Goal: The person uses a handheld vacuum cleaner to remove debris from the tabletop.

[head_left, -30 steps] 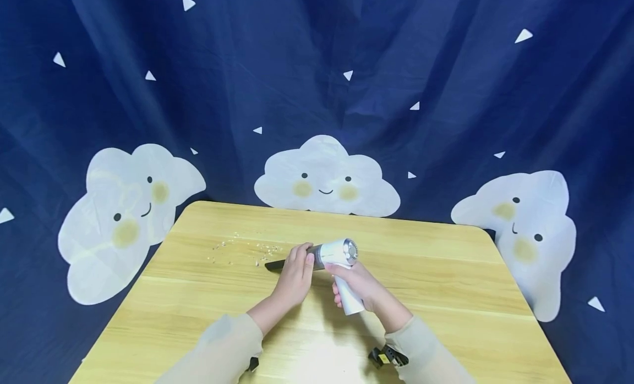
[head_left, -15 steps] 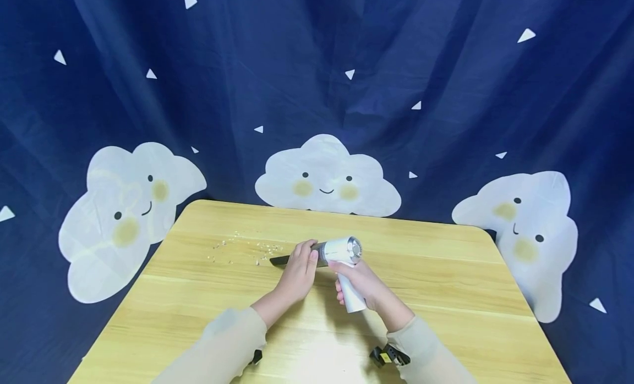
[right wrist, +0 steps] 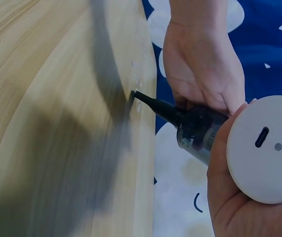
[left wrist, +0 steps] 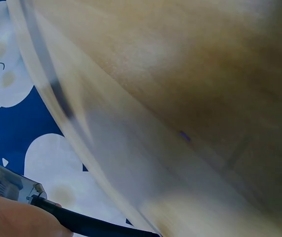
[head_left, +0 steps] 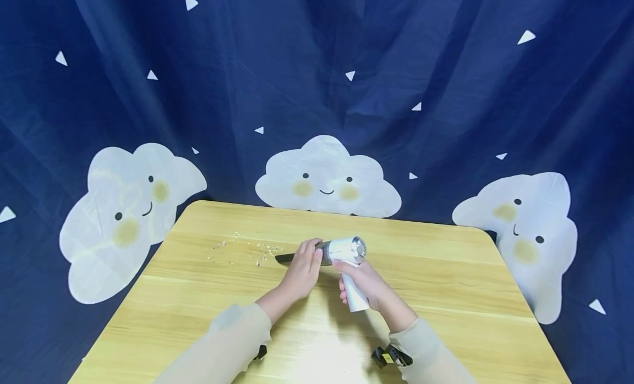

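Note:
A white handheld vacuum cleaner [head_left: 343, 248] with a silver rear end is held above the table in the head view. My right hand [head_left: 369, 285] grips its handle, whose round base [right wrist: 249, 163] faces the right wrist camera. My left hand [head_left: 301, 271] holds the front part, around the see-through dust cup [right wrist: 196, 134] and the root of the black nozzle [head_left: 284, 258]. The nozzle points left, its tip close to small pale scraps [head_left: 267, 248] scattered on the table; contact with the tabletop cannot be told. Left fingers hide part of the cup in the head view.
The wooden table [head_left: 198, 307] has rounded far corners. Behind it hangs a dark blue curtain [head_left: 223, 98] with white clouds and triangles. A black strapped device [head_left: 391, 356] sits at the right wrist, near the sleeve.
Both hands have shifted slightly to the right with the vacuum cleaner, drawing its nozzle tip a little to the right and back. The scraps look much the same.

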{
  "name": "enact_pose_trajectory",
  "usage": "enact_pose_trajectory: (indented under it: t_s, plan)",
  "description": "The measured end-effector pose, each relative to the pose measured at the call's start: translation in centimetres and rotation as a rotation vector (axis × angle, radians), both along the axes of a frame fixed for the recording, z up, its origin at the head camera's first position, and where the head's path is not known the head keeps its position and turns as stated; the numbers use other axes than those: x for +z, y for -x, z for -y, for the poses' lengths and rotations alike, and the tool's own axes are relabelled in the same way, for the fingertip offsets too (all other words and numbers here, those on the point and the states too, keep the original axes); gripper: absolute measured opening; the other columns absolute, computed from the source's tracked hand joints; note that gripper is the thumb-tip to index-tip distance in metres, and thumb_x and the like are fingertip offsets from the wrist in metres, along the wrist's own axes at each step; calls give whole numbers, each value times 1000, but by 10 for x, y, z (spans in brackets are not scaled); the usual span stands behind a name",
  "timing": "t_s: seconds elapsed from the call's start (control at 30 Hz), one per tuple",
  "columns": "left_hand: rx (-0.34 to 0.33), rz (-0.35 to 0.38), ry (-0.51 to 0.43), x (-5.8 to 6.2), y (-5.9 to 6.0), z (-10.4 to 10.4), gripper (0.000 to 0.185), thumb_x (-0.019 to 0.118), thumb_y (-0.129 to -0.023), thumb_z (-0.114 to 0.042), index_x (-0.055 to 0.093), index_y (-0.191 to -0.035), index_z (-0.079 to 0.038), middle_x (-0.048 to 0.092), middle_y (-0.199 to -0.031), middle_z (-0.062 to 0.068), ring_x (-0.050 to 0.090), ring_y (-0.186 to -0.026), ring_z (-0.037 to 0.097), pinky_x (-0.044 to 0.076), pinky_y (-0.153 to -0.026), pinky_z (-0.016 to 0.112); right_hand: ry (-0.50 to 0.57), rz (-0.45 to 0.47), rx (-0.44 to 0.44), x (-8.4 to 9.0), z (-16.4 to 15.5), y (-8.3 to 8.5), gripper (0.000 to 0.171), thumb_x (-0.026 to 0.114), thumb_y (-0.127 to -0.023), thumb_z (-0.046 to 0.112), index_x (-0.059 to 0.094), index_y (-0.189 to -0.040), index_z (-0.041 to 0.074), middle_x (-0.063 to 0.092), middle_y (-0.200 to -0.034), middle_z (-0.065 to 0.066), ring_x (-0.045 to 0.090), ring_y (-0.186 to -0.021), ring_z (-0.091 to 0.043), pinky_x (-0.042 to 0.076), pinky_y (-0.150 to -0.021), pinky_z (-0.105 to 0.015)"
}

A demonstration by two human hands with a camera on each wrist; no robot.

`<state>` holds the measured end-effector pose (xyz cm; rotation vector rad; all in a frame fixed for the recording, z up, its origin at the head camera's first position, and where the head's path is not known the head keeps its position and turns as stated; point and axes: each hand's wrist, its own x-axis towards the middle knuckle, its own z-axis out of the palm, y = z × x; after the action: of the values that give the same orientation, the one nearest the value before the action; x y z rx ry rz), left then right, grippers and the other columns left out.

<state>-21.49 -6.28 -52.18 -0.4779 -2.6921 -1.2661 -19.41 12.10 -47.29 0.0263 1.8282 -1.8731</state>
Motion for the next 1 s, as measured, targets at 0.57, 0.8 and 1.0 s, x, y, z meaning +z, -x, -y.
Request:
enact_pose_trajectory:
  t_s: [0.57,0.8,1.0]
  plan:
    - [-69,2,18,-3,16,-7,52,21,-112,-35,37,-150,-2,39,-150,20,39,-138,36,33,-115,50,6,7,-47,-4,-8,6,44,67,-95,37,49,-115,2,58,-63,-6,57,-48,-15,54,-47,-30]
    - [-91,-6,37,-4,23,-5,55,19,-111,-37,36,-150,-1,39,-150,20,39,-138,37,33,-115,51,7,9,-57,-4,-6,8,43,67,-95,37,49,-114,3,58,-62,-7,57,-48,-15,54,-47,-29]
    - [-106,4,46,-3,29,-5,51,21,-112,-34,36,-150,-4,40,-150,18,39,-139,35,33,-115,50,4,-2,-80,-6,-5,11,42,66,-96,35,48,-115,2,58,-63,-7,58,-48,-15,54,-48,-29]
